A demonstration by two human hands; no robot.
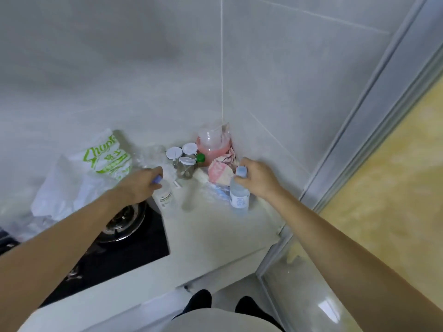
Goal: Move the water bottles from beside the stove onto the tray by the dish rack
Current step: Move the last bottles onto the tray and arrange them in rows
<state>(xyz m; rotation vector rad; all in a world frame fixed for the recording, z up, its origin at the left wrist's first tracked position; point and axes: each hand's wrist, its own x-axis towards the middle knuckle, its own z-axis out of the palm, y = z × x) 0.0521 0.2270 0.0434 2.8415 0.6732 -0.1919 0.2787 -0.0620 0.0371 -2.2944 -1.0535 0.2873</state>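
Note:
Two clear water bottles with pale blue caps stand on the white counter (215, 233) right of the stove (124, 245). My left hand (141, 185) grips the left bottle (165, 200) at its cap and neck. The right bottle (238, 200) has a blue-and-white label, and my right hand (257, 178) pinches it at the cap. Both bottles are upright; whether either is off the counter I cannot tell. The tray and the dish rack are out of view.
In the wall corner stand three white-lidded glass jars (183, 159), a green-capped bottle (201, 158), a pink tub (214, 147) and a pink cloth (220, 172). A white and green plastic bag (105, 159) lies behind the burner (124, 219). A sliding door frame (359, 130) runs along the right.

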